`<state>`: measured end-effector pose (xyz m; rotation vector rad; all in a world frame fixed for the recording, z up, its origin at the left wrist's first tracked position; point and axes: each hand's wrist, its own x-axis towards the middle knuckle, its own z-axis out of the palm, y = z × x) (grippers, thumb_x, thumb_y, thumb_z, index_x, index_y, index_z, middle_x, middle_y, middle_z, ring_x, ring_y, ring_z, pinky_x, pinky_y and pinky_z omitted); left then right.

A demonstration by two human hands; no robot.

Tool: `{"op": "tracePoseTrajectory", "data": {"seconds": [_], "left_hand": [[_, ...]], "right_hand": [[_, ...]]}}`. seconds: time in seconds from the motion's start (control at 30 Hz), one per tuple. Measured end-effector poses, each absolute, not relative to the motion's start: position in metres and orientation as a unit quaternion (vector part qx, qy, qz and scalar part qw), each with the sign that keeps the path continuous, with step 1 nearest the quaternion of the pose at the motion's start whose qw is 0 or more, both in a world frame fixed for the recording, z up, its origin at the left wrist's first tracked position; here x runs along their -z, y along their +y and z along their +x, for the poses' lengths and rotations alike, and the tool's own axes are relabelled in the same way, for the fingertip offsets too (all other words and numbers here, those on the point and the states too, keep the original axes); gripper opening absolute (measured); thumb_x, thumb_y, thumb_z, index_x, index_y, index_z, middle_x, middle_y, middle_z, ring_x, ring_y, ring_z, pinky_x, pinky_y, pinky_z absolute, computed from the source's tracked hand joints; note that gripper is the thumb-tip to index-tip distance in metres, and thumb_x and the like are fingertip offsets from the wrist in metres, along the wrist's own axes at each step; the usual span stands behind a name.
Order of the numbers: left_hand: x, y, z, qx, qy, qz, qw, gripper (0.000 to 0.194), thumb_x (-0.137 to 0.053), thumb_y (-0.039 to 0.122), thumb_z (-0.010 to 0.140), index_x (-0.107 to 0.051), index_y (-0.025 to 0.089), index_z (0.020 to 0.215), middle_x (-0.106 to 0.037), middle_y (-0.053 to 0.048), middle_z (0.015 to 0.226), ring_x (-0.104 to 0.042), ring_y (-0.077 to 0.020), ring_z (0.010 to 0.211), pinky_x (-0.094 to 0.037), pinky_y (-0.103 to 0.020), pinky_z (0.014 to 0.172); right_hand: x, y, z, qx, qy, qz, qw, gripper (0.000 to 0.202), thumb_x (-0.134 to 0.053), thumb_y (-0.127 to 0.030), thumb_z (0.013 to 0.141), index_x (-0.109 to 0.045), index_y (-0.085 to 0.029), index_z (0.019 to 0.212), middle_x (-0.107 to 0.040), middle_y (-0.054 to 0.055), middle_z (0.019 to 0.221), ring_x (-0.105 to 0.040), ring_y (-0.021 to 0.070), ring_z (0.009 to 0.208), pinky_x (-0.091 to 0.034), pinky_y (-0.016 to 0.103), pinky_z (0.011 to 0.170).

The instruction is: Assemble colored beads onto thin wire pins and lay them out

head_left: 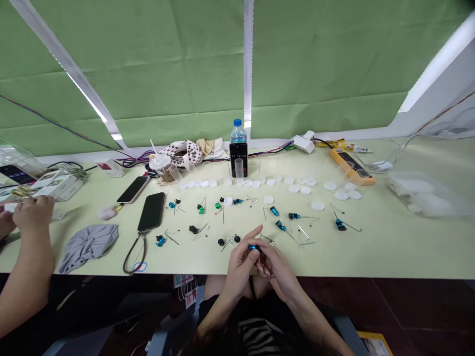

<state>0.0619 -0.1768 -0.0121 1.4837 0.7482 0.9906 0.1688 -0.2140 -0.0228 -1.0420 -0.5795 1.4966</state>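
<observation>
Just above the table's front edge, my left hand pinches a small blue and black part between thumb and fingers, its index finger stretched out. My right hand meets it from the other side, fingers curled against the same part. What lies between the right fingertips is partly hidden. Around my hands lie similar parts: a blue one with a rod, black round pieces, a green piece, and thin bent metal rods. White round caps spread behind them.
A phone running a timer leans on a water bottle, a clear tube before it. To the left are two phones, a drink cup and a grey cloth; beyond, a co-worker's hand. An orange device and plastic bag lie right.
</observation>
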Motion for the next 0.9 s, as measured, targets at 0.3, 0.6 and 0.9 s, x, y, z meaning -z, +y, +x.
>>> {"op": "tracePoseTrajectory", "data": {"seconds": [0.3,0.6,0.9], "left_hand": [[0.001,-0.169,0.034,-0.425,0.317,0.779,0.334,0.012,-0.050,0.014,0.086,-0.058,0.017,0.095,-0.060,-0.005,0.087,-0.057,-0.0139,0.082,-0.046,-0.025,0.073],[-0.001,-0.166,0.037,-0.400,0.296,0.813,0.303,0.013,-0.050,0.018,0.087,-0.056,0.017,0.098,-0.062,-0.004,0.085,-0.060,-0.0130,0.077,-0.048,-0.023,0.069],[-0.008,-0.163,0.041,-0.387,0.336,0.769,0.382,0.009,-0.050,0.019,0.087,-0.057,0.018,0.092,-0.063,-0.003,0.085,-0.059,-0.0125,0.078,-0.045,-0.022,0.071]], "right_hand": [[0.014,-0.216,0.178,-0.427,-0.495,-0.493,0.574,0.023,-0.055,-0.041,0.085,-0.060,-0.019,0.087,-0.055,0.004,0.084,-0.050,0.0145,0.072,-0.041,0.026,0.064],[0.014,-0.213,0.182,-0.501,-0.472,-0.509,0.516,0.045,-0.033,-0.051,0.092,-0.055,-0.018,0.072,-0.044,-0.002,0.052,-0.043,0.0115,0.047,-0.036,0.024,0.047],[0.013,-0.206,0.192,-0.516,-0.467,-0.493,0.522,0.039,-0.033,-0.051,0.092,-0.052,-0.019,0.079,-0.049,0.000,0.062,-0.047,0.0124,0.053,-0.037,0.024,0.048]]}}
